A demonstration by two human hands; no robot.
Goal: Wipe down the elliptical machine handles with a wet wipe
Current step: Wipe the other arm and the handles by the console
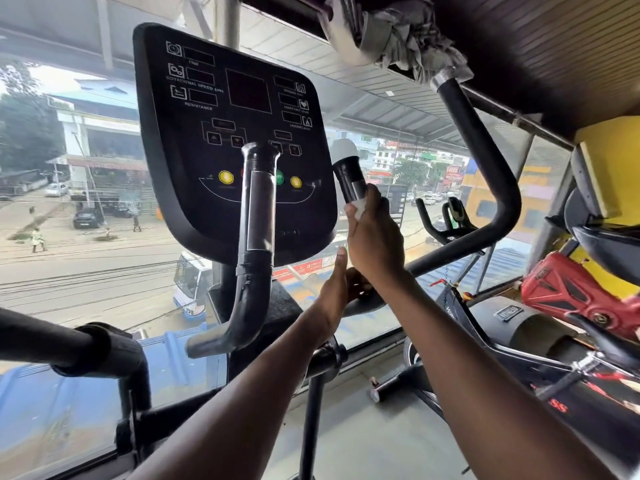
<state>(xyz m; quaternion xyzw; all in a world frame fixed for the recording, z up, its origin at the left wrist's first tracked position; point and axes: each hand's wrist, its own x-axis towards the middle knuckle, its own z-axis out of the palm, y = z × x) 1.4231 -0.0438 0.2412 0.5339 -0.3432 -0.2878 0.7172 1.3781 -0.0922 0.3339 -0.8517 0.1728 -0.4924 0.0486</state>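
- Both forearms come up from the bottom edge toward the elliptical's inner right handle (347, 183), the short black post with the white cap next to the console (235, 140).
- Left hand (337, 289) is lower down, fingers curled round the base of that same handle, looks like it's steadying it.
- Right hand (375, 237) is wrapped round the handle higher up, squeezing the wet wipe (358, 207) against it. Only a bit of white pokes out by the fingers.
- To do this bit properly I'd say keep the wipe fully circling the grip, twist as you slide up to the cap, and go over the shiny sensor strip too.
- Inner left handle (258, 216), in front of the console, should get the same treatment.
- Long outer arm (485, 174) curves past the right side, with cloths draped at its top.
- Beyond the window glass is a street with a bus.
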